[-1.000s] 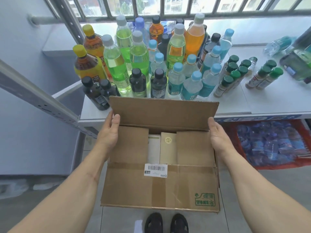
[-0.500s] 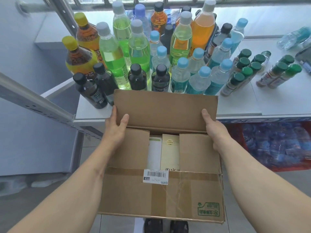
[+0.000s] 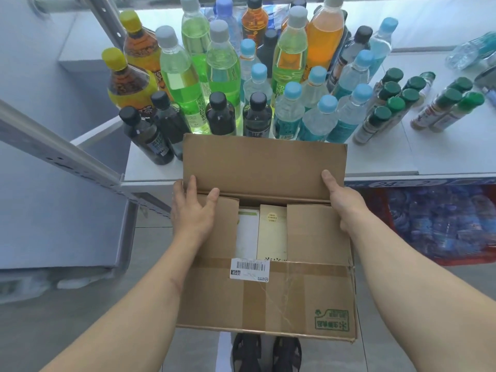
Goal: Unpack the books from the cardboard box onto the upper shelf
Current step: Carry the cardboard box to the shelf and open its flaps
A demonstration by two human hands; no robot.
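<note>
The left hand (image 3: 194,213) and right hand (image 3: 343,201) are gripping the cardboard box (image 3: 268,296) at its far corners — thumbs over the flaps — carrying it level. Between them, two books (image 3: 261,232) are showing upright inside; beyond, the shelf (image 3: 442,154) is crowded with bottles (image 3: 222,76).

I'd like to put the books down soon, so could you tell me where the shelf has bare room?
The white shelf is bare right of the green-capped bottles, and in a strip behind the cardboard box. The left half is packed with tall bottles.
</note>
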